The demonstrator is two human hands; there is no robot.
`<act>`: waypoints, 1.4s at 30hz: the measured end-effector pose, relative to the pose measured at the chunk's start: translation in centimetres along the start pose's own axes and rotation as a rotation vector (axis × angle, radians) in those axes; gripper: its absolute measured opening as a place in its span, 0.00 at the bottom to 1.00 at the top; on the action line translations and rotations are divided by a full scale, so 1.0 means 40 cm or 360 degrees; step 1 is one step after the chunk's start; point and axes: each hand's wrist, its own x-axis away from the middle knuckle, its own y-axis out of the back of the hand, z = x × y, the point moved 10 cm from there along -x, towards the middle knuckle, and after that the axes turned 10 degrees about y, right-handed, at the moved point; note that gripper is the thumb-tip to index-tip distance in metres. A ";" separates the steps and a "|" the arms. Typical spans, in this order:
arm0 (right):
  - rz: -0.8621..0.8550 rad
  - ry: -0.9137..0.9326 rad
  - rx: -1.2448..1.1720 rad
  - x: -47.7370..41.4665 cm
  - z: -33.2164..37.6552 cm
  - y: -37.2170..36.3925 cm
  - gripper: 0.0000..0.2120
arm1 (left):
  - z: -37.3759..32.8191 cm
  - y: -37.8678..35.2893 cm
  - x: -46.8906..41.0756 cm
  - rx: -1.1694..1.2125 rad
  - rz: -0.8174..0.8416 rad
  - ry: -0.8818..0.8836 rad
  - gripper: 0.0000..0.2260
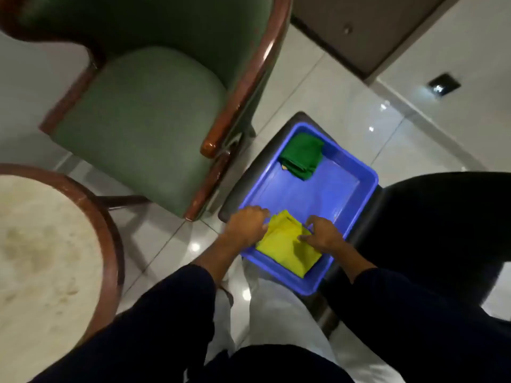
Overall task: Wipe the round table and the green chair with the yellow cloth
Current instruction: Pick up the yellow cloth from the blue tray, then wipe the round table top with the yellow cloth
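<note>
Both hands [246,225] [322,234] touch the yellow cloth [287,247].

Blue tray [356,189] on dark stool [243,178], yellow cloth [284,244], green cloth [301,156]

— Where does the one view look from?

— From the person's head, tipped steeply down over the dark sleeves [177,308] to the glossy pale floor tiles [331,87].

— How near?

— Close. The shallow blue plastic tray [356,194] sits just below centre, within arm's reach. The wide lens bends the edges.

— What frames it?

— The green padded chair with a brown wooden rim [143,117] fills the upper left, the round stone-topped table with a wooden edge [41,244] is cut off at the left, and a black seat [442,230] lies to the right.
</note>
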 end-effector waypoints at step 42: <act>-0.0485 0.1122 0.0851 -0.073 1.397 -0.582 0.24 | 1.343 -0.111 0.692 0.1477 -0.1372 0.1661 0.28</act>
